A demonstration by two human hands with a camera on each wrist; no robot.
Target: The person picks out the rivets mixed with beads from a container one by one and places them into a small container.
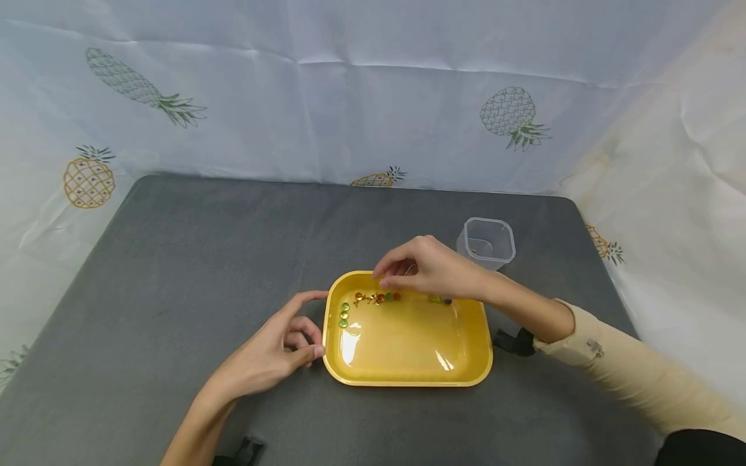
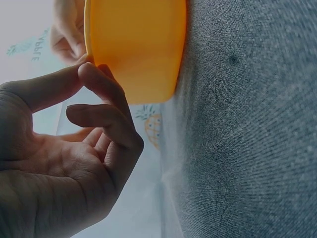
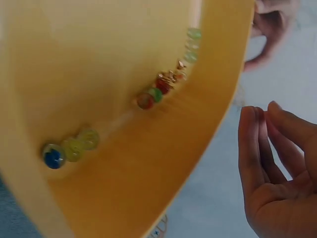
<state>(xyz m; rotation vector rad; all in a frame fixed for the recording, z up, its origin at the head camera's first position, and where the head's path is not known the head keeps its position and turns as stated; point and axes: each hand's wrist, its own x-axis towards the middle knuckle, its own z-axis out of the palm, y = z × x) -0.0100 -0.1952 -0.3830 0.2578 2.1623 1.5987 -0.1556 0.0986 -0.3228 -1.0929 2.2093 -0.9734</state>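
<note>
A yellow tray (image 1: 408,349) lies on the grey table with small glass beads in it. Three green beads (image 1: 344,315) line its left end. Along the far wall, gold-coloured bits (image 3: 171,77) mix with red and green beads; yellow beads (image 3: 73,148) and a blue bead (image 3: 53,156) are farther right. My left hand (image 1: 280,353) touches the tray's left end with thumb and index finger spread along the rim, other fingers bent. Over the far wall, my right hand (image 1: 428,266) has thumb and fingertips close together; I cannot tell whether something tiny is between them.
A clear plastic box (image 1: 486,243) stands behind the tray on the right, with a tiny gold speck inside. Pineapple-printed white cloth (image 1: 326,116) hangs along the back and sides of the grey table (image 1: 192,259).
</note>
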